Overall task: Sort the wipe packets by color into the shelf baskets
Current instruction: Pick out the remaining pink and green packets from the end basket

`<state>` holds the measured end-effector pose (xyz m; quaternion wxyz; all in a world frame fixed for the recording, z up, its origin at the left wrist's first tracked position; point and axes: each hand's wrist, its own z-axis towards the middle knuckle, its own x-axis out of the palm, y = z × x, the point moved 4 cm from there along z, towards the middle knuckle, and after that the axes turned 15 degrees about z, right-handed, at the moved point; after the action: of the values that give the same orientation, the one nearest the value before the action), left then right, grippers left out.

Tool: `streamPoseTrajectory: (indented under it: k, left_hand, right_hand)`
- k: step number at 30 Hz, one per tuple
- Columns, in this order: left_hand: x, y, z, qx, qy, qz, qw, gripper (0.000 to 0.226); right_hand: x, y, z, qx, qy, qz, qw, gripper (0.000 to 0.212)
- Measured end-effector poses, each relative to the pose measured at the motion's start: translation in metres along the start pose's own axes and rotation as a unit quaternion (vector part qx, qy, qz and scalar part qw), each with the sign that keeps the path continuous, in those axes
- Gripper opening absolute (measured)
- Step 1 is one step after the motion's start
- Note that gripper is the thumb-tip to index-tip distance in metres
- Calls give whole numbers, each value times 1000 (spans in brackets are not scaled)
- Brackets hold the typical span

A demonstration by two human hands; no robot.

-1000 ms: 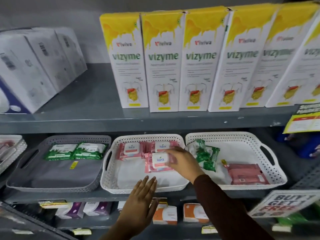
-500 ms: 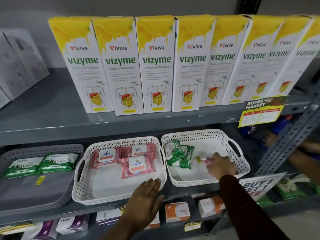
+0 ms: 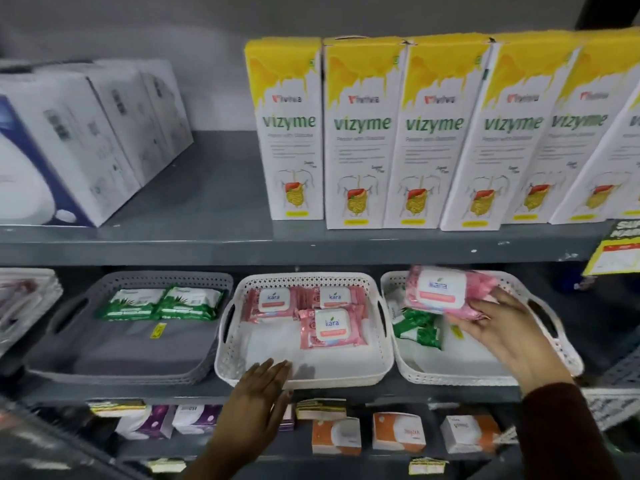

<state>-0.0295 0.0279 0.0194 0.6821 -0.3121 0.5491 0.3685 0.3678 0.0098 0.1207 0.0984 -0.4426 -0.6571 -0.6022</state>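
My right hand (image 3: 498,327) grips a pink wipe packet (image 3: 446,289) and holds it up over the right white basket (image 3: 561,344). Green packets (image 3: 419,327) lie in that basket's left part. The middle white basket (image 3: 301,377) holds three pink packets (image 3: 329,327) at its back. My left hand (image 3: 259,389) rests flat, fingers spread, on that basket's front rim and holds nothing. The grey basket (image 3: 69,313) on the left holds two green packets (image 3: 162,303) at its back.
Tall yellow-and-white Vizyme boxes (image 3: 360,133) and white cartons (image 3: 69,133) stand on the shelf above. Small orange and purple boxes (image 3: 336,434) fill the shelf below. A yellow price tag (image 3: 616,251) hangs at the right. Another white basket (image 3: 20,299) shows at far left.
My right hand has lifted a pink packet out of the right basket and carried it up and leftward. The view has swung left. My left hand stays on the middle basket's rim.
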Motion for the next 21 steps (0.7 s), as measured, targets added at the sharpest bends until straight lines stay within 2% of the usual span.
streamPoseTrajectory:
  k: [5,10,12,15,18,21]
  left_hand:
    - [-8,23,-15,-25,6,-11,1000,56]
    - [-7,37,-24,-21,14,-16,1000,49]
    - [-8,34,-23,-30,12,-16,999,52]
    - [-8,22,-17,-41,14,5,999,60]
    - [-3,-2,-8,-14,14,6,1000,60]
    - [-1,-25,4,19,22,1,1000,63]
  right_hand:
    - [85,-118,12,138,96,-88,982,35]
    - [148,-216,31,248,159,-219,930,33]
    - [161,-234,39,223,152,-272,923,29]
    - [163,-240,50,136,97,-301,939,43]
    - [150,-228,49,69,103,-331,936,35]
    - [128,-193,39,-75,99,-383,915,28]
